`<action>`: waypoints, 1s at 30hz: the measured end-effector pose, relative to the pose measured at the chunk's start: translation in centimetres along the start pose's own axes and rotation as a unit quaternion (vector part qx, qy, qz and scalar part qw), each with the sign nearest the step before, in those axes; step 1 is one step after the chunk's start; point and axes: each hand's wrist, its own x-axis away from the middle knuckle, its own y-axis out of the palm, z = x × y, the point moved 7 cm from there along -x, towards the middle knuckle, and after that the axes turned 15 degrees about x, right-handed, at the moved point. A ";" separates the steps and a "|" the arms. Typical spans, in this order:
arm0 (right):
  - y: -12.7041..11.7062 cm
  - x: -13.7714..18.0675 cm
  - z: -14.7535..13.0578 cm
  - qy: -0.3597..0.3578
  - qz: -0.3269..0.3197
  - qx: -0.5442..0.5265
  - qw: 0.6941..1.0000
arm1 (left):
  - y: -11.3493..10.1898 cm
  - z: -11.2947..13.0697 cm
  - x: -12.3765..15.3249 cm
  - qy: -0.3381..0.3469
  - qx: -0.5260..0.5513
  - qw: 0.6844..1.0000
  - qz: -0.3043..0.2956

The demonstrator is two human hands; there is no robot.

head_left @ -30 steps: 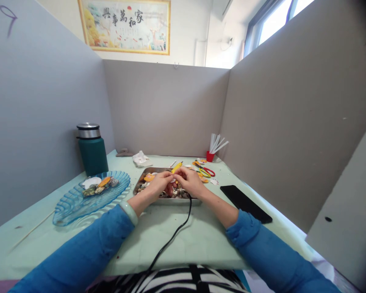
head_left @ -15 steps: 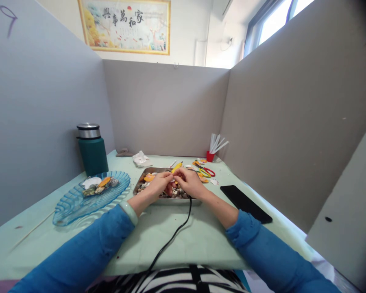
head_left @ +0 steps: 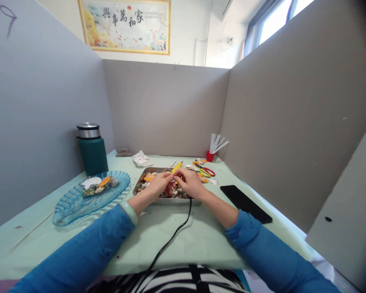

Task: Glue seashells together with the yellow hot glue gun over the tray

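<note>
Nearby, scissors (head_left: 204, 169), blue dish (head_left: 76, 206), hands (head_left: 188, 182) overlapping tray (head_left: 177, 202)

Head view: from close above table (head_left: 213, 240), facing forward and down.

A desk (head_left: 213, 244) under a pale green cover spreads around six o'clock, closed in by plain grey panels at nine (head_left: 42, 114), twelve (head_left: 167, 110) and three (head_left: 293, 114), while beyond them a white wall (head_left: 192, 24) carries a gold-framed picture (head_left: 125, 26) at eleven and daylight glares through a window (head_left: 276, 24) at one.
</note>
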 end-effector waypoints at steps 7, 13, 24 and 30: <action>0.0 0.0 0.2 0.004 0.003 0.003 1.000 | 0.4 0.5 0.4 0.017 -0.006 1.000 -0.018; -0.2 0.0 0.2 0.015 0.002 -0.001 1.000 | 0.6 0.7 0.5 0.018 -0.010 1.000 -0.019; 0.3 0.0 0.5 0.019 -0.004 0.005 1.000 | 0.6 0.6 0.4 0.021 -0.028 0.999 -0.011; 0.3 0.1 0.2 0.009 -0.007 0.011 1.000 | 0.4 0.8 0.4 0.022 -0.033 0.999 -0.002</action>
